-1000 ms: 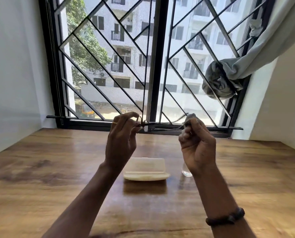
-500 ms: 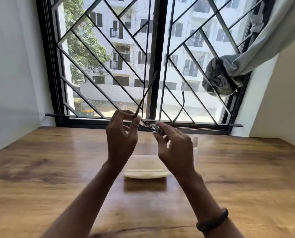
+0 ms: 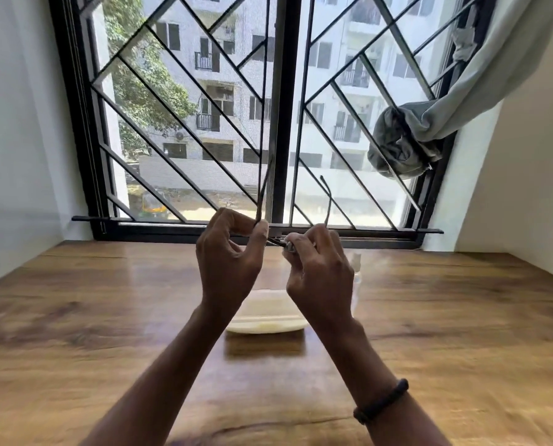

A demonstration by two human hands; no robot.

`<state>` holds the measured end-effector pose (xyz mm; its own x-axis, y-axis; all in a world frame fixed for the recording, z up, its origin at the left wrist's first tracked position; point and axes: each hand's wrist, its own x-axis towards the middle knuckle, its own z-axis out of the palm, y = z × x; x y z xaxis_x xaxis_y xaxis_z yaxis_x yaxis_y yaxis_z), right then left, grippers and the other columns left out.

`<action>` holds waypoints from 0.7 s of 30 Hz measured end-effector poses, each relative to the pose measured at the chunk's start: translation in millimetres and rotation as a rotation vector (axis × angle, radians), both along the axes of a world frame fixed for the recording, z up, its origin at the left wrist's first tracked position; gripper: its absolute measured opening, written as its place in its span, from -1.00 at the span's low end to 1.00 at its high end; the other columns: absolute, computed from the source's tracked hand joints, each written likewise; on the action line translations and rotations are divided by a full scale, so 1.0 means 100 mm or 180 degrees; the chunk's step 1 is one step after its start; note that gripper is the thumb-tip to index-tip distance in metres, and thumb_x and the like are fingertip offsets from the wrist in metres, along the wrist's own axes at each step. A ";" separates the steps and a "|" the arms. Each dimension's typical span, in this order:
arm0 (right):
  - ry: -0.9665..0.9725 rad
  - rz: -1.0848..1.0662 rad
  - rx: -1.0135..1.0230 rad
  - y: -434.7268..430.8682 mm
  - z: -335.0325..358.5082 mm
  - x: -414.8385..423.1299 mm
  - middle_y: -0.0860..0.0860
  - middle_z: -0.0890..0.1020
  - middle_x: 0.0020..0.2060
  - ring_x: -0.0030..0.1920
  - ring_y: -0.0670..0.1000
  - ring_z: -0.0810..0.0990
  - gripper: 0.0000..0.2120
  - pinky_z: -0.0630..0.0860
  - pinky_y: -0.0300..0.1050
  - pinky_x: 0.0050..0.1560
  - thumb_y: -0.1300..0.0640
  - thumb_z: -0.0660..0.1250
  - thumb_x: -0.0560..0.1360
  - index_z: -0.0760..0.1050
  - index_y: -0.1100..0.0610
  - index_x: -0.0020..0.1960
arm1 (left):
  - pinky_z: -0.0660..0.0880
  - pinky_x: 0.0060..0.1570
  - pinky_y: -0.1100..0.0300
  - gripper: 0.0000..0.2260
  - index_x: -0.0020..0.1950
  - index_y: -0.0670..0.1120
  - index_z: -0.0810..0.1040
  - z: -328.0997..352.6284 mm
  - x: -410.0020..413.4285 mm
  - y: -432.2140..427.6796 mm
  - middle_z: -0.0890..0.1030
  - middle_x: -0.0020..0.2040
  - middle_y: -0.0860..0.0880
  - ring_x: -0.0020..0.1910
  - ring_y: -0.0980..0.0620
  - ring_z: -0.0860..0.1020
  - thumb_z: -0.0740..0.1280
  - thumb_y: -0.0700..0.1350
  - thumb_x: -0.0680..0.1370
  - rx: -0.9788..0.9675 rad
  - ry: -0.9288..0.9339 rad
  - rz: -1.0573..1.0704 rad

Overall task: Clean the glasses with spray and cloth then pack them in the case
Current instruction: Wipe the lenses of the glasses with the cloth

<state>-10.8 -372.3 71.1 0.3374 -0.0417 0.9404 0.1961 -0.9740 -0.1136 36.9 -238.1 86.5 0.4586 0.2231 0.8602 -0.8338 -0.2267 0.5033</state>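
Fingers (image 3: 236, 216) of the left hand (image 3: 230, 259) are curled. Thumb and forefinger pinch the glasses (image 3: 276, 241) at the base of one temple, which stands upward against the window (image 3: 278, 123). Fingers of the right hand (image 3: 320, 275) are also curled and pinch a small grey cloth (image 3: 289, 246) onto the front of the frame. Whether the cloth lies on a lens or on the bridge cannot be told, as that part is small and dark against the sill. The second temple rises behind the right knuckles, with a curved tip.

Glasses: held in the air between both hands, temples up, clear of the table (image 3: 75, 317).

Case (image 3: 265, 315): cream, lying on the table below the hands, its ends hidden by the two wrists. It appears closed, though this is not certain.

Spray (image 3: 356, 268): clear bottle standing on the table just right of the right hand, partly hidden by it and blurred.

A dark bracelet (image 3: 381, 400) is on the right wrist.

Assessment: the step in hand is the cloth wipe. The bottle is set down and the cloth is on the frame, so spraying is judged done. Packing has not begun.

Next move: the left pinch must stay firm at the hinge while the right fingers work the cloth over both faces of each lens. After that the temples must be folded and one hand freed of the cloth to open the case.
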 end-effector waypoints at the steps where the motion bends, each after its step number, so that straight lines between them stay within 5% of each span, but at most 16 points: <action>1: -0.0046 -0.0010 -0.0058 0.00 0.01 -0.01 0.04 0.54 -0.12 -0.07 0.08 0.52 -0.91 0.49 -0.04 -0.25 0.21 0.42 0.50 0.63 0.13 0.00 | 0.51 -0.37 0.00 -0.82 -0.16 -0.13 0.54 0.01 -0.02 0.01 0.59 -0.26 0.00 -0.33 0.03 0.56 0.43 -0.06 0.55 0.0002 -0.0024 -0.0012; 5: -0.0126 -0.0074 -0.0182 -0.05 0.06 -0.04 0.05 0.55 -0.10 -0.05 0.10 0.48 -0.93 0.45 -0.02 -0.16 0.22 0.42 0.52 0.62 0.14 0.01 | 0.53 -0.36 0.02 -0.80 0.07 -0.14 0.52 -0.01 -0.05 0.03 0.60 -0.16 0.01 -0.25 0.04 0.60 0.39 -0.02 0.59 0.0317 -0.0315 -0.0043; 10: 0.0015 -0.0049 -0.0197 -0.20 0.10 -0.04 0.04 0.54 -0.09 -0.04 0.13 0.47 -0.92 0.48 0.09 -0.10 0.23 0.37 0.55 0.62 0.13 0.02 | 0.56 0.04 0.13 -0.68 0.46 -0.05 0.45 -0.05 0.03 0.09 0.49 0.33 -0.13 0.23 -0.11 0.54 0.26 -0.11 0.69 0.1075 -0.0887 0.0493; 14: 0.0012 -0.0091 -0.0020 -0.28 0.13 -0.04 0.04 0.53 -0.08 -0.04 0.13 0.47 -0.91 0.47 0.11 -0.07 0.23 0.37 0.54 0.63 0.12 0.01 | 0.47 0.15 0.09 -0.62 0.34 -0.02 0.64 -0.03 0.06 0.12 0.55 0.36 -0.21 0.26 -0.14 0.46 0.08 -0.23 0.74 0.1521 -0.1353 0.1000; 21: -0.0085 -0.0029 0.0124 -0.29 0.16 -0.07 0.04 0.54 -0.08 -0.05 0.15 0.47 -0.87 0.47 0.13 -0.06 0.22 0.35 0.52 0.64 0.10 0.02 | 0.53 0.18 -0.09 -0.86 0.17 -0.13 0.71 -0.06 0.10 0.14 0.67 0.25 -0.08 0.28 -0.11 0.51 0.40 -0.20 0.64 0.1582 -0.1572 0.1229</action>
